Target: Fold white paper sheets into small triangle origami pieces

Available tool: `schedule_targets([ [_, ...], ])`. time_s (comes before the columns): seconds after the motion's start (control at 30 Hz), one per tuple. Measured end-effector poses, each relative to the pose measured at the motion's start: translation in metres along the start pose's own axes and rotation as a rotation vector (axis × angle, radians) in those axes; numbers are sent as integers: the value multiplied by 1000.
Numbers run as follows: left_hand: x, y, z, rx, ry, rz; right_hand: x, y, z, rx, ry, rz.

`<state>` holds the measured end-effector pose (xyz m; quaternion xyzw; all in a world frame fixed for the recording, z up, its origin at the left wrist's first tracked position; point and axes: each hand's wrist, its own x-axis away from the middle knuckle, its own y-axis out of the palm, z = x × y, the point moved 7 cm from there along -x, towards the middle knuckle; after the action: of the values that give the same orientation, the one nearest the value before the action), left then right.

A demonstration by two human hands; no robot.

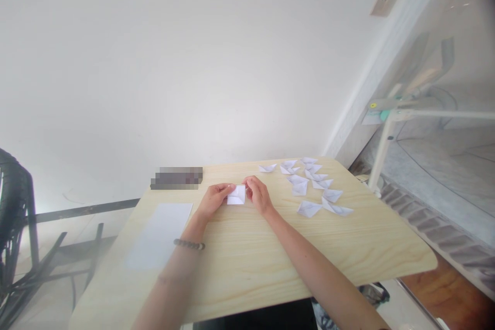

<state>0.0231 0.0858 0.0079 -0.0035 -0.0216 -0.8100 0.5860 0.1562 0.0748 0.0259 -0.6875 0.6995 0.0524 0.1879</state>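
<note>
Folding seemed in hand: the left hand (214,200) pinched the folded paper (236,196); the right hand (259,195) curled at its three o'clock — grip unclear — and creasing apparently needed steadiness.

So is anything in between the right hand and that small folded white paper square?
Nothing visible: the right hand is close beside the small folded white paper square, which the left hand holds.
</note>
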Motion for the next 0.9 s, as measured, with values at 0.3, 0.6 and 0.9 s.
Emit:
schedule_targets([
  [0.3, 1, 6, 1, 93, -14, -74, -2, 4, -3, 244, -77, 14],
  [0.6, -1, 0, -3, 35, -2, -28, 0, 5, -9, 290, -137, -9],
  [0.9, -1, -4, -1, -23, 13, 49, -1, 2, -4, 239, -109, 24],
])
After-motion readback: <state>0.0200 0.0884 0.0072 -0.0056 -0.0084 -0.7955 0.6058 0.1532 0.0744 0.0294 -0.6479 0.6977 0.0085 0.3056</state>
